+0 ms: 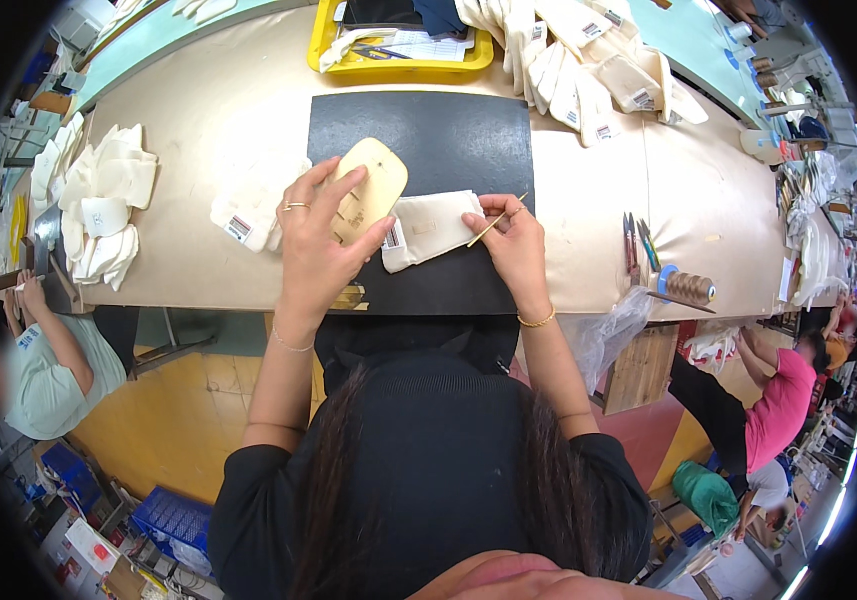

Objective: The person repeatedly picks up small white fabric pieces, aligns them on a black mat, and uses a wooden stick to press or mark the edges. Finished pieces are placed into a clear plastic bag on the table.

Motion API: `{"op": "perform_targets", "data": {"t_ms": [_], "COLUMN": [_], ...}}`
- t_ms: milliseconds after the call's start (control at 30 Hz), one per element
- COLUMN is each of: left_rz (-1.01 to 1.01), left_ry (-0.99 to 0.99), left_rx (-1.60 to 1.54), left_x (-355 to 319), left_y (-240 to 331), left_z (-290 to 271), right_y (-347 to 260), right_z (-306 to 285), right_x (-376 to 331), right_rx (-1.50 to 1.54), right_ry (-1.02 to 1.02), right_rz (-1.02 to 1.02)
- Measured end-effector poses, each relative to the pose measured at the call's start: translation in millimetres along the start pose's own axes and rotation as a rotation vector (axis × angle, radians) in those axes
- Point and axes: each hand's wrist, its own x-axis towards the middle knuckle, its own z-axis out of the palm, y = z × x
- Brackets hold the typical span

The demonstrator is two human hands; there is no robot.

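My left hand [316,235] grips a pale yellow template [380,172], a flat board with rounded corners and small slots, tilted above the black mat [423,125]. Under its lower edge lies a cream fabric piece [436,230] with a small rectangle marked on it and a label at its left end. A thin gold-coloured stick [486,232], perhaps a pen or marking tool, is pinched in my right hand [518,245]. The right thumb rests at the right end of the fabric. Part of the template is hidden behind my left fingers.
Cream pieces [248,205] lie left of the mat, with piles at far left [108,195] and back right [578,70]. A yellow tray [403,68] stands behind. Scissors [631,245] and a brown thread spool [688,288] lie right. Co-workers [68,375] sit on both sides.
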Motion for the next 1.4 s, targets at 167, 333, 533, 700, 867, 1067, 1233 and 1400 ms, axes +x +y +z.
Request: {"op": "perform_targets", "data": {"t_ms": [167, 333, 533, 700, 867, 1067, 1233, 1400], "left_rz": [0.065, 0.193, 0.323, 0.375, 0.367, 0.353, 0.335, 0.313], "left_ry": [-0.022, -0.166, -0.402, -0.444, -0.461, -0.467, -0.495, -0.506], "left_rx": [0.125, 0.197, 0.244, 0.283, 0.28, 0.288, 0.335, 0.418], "left_x": [-2.7, -10.9, -13.8, -8.3, -6.0, -5.0, -6.0, -9.9], "left_y": [-2.0, 0.6, -1.2, -4.0, -3.7, -0.4, 5.1, 12.4], "left_z": [7.4, 24.4, 49.8, 62.3, 64.5, 66.0, 64.3, 64.4], "right_y": [2.3, -4.9, -2.7, 15.3, 28.7, 17.7, -1.1, -8.5], "right_z": [1.7, -5.2, -20.9, -19.2, -13.9, -17.6, -15.7, -5.8], "right_x": [0.7, -3.8, -7.2, -20.4, -28.8, -28.0, -19.3, -4.9], "right_rx": [0.044, -0.144, -0.129, -0.022, -0.073, -0.087, -0.126, -0.311], "right_ry": [-0.003, 0.056, 0.145, 0.084, 0.082, 0.13, 0.037, 0.013], "right_rz": [0.067, -0.003, -0.053, -0.102, -0.205, -0.292, -0.218, -0.32]}}
